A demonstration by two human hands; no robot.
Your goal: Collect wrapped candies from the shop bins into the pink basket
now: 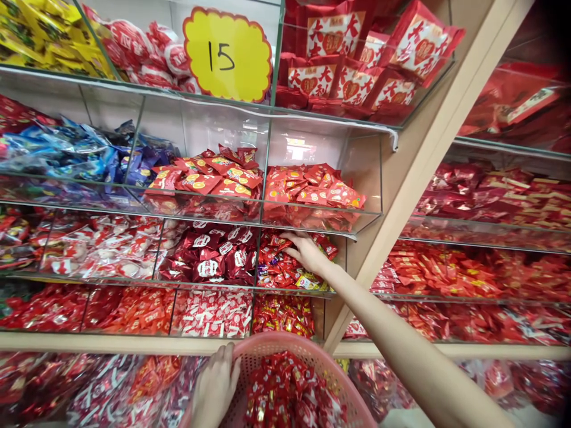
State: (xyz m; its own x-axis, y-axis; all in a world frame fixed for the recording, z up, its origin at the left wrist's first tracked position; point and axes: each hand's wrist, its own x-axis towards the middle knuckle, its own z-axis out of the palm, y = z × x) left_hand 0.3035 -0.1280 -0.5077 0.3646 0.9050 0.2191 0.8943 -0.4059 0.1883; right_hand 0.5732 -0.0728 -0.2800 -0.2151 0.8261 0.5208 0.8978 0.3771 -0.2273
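Observation:
My left hand [216, 383] grips the left rim of a pink plastic basket [254, 345] with small holes in its wall. Inside the basket lies a pile of red wrapped candies [289, 389]. My right hand [306, 251] reaches into a shelf compartment of small, mostly red wrapped candies [279, 270]. Its fingers are stretched out and apart over them, touching the pile, with no candy visible in the hand. Some fingertips are hard to make out against the wrappers.
Clear dividers [260, 255] split the shelves into bins of wrapped sweets. Dark red packets [207, 252] fill the bin to the left. A wooden upright [401, 220] stands right of my hand. A yellow sign [227, 54] reading 15 hangs above. Bagged sweets [102, 386] lie below.

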